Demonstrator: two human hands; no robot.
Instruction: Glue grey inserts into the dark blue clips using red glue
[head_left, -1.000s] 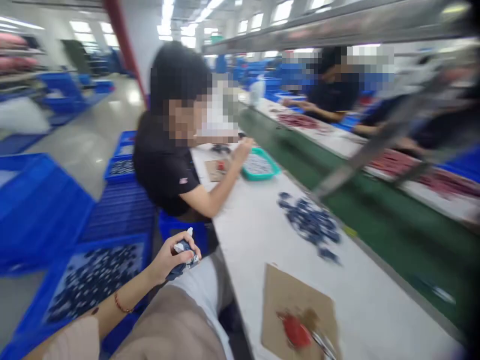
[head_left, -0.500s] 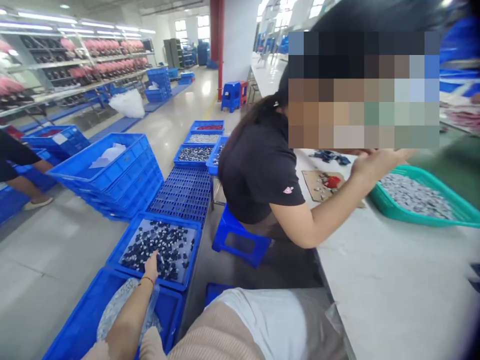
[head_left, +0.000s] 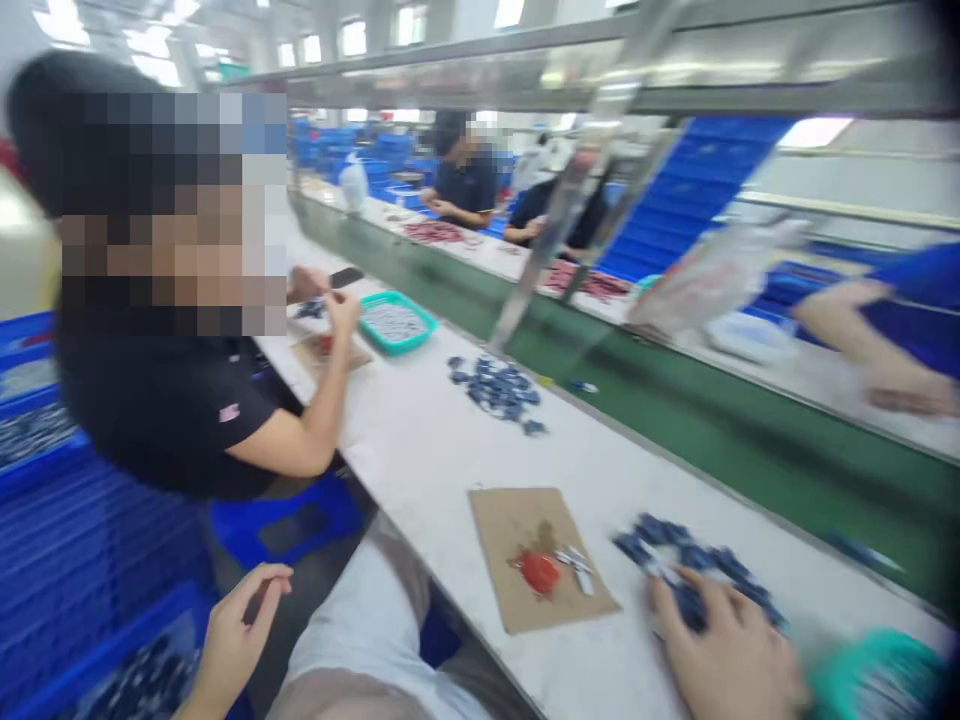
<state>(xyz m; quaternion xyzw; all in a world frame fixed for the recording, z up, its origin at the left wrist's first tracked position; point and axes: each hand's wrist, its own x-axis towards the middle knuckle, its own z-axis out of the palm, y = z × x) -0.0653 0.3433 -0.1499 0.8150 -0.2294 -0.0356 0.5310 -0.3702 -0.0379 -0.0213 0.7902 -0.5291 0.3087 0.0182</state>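
Note:
My left hand [head_left: 241, 628] hovers at the lower left beside my lap, above the floor-side trays. Its fingers are loosely curled with a gap to the thumb, and nothing shows in it. My right hand [head_left: 724, 645] reaches palm down over a pile of small dark blue pieces [head_left: 667, 530] on the white table [head_left: 420, 480]. Its thumb and fingers are spread around some pieces; blur hides the exact contact. Left of it lies a brown board [head_left: 499, 585] with a red blob [head_left: 540, 572] and a few small whitish pieces [head_left: 579, 570].
Another heap of dark blue pieces [head_left: 499, 385] lies farther along. A co-worker [head_left: 157, 400] sits left at a green basket [head_left: 397, 345]. A second green basket [head_left: 862, 685] stands lower right. A blue tray [head_left: 169, 610] of dark pieces is lower left. A slanted metal post [head_left: 547, 230] rises behind.
My view has swung right, from the floor trays to the table. My left hand has come away from the tray of dark pieces. My right hand has come into view at the pile.

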